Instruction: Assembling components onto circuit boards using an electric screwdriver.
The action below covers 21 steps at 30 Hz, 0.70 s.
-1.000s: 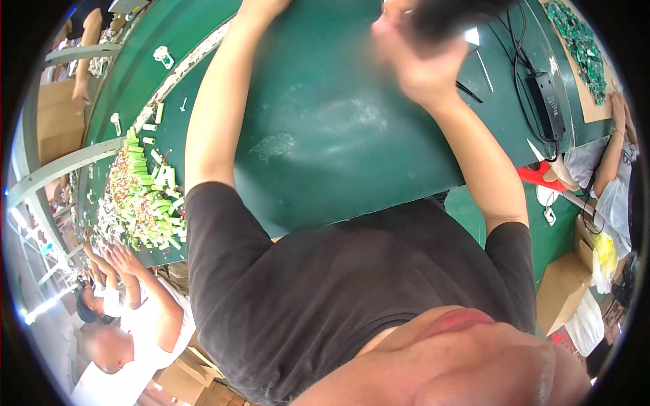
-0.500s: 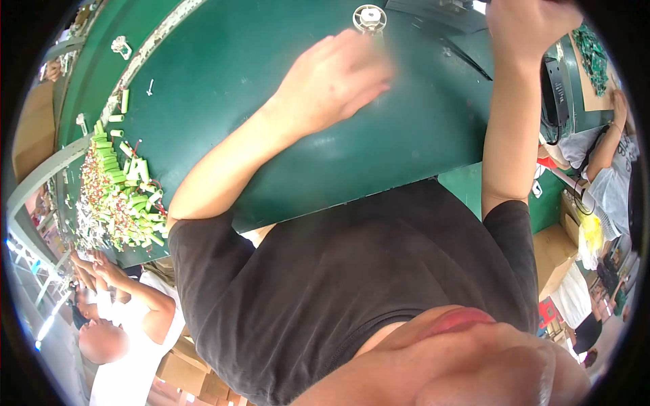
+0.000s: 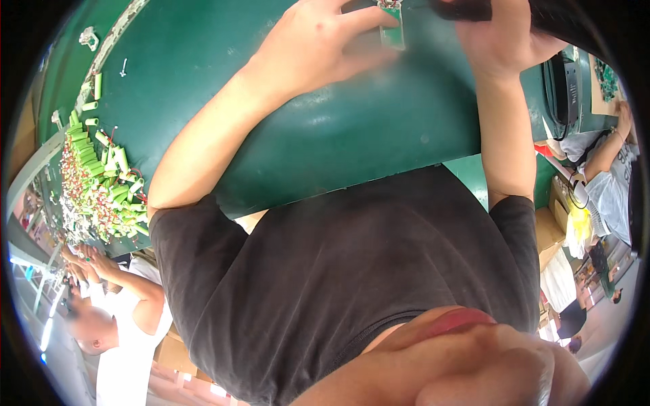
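My left hand is above the green table near the upper edge of the view. Its index finger and thumb close around a small green circuit board with clear edges; the thumb side is blurred. Farther right, my right hand is raised, its fingers partly cut off by the top edge. It grips a dark, long thing whose kind I cannot make out.
A heap of green cylindrical cells with red wires lies at the table's left. Near them are a white plastic piece and a screw-like piece. A black power adapter lies at right. Co-workers sit on both sides.
My left hand has moved up and now has the circuit board at its fingers. My right hand has come lower and left with the dark thing. The round white part is out of sight.
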Motion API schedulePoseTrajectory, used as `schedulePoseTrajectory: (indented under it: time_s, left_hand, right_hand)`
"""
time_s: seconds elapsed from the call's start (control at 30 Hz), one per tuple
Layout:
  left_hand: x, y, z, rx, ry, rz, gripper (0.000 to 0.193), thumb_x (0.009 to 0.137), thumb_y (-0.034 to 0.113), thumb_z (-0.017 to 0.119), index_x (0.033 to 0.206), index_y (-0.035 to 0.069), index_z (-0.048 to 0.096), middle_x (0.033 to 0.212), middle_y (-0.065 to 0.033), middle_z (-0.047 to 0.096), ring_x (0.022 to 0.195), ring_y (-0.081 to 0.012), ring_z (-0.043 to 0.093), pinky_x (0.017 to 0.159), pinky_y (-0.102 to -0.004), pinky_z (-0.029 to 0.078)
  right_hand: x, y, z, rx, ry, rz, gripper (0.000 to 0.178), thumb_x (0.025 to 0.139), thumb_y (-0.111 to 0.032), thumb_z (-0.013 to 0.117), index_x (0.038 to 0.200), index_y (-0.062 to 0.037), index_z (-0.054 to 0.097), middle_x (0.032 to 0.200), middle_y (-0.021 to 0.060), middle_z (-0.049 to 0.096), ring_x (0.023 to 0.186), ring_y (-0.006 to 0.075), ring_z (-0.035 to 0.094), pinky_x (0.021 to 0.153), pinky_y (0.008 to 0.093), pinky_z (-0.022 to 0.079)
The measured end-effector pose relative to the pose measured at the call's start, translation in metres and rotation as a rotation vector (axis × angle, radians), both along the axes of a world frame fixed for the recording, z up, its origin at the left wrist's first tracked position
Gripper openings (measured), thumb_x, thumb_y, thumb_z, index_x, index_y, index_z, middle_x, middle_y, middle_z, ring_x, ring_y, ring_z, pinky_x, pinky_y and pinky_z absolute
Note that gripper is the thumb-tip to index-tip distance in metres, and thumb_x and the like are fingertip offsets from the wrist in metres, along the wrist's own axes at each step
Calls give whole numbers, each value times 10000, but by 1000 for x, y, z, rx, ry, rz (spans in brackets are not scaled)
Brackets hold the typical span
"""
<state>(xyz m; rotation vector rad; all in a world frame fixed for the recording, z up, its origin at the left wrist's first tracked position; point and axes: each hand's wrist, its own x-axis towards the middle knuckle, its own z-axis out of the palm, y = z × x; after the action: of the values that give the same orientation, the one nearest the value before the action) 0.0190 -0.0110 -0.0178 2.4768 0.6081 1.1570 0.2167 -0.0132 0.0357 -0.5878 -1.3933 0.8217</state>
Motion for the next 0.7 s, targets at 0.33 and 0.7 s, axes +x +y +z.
schedulePoseTrajectory:
  time_s: [0.33, 0.7]
  left_hand:
    - [-2, -1, 0, -72, 40, -5, 254, 771, 139, 845, 970, 29, 732, 1465, -279, 493, 1281, -439, 570, 1066, -453, 496]
    - [-6, -7, 24, -228, 193, 39, 241, 769, 141, 840, 963, 38, 742, 1454, -265, 509, 1255, -423, 585, 1028, -446, 519]
  right_hand:
    - [1, 5, -7, 180, -406, -120, 555, 989, -42, 607, 1464, -91, 325, 752, 49, 547, 574, 141, 546, 573, 280, 508]
    - [-16, 2, -10, 30, -126, 38, 559, 967, 28, 611, 1441, -42, 325, 731, 43, 571, 580, 109, 549, 596, 237, 482]
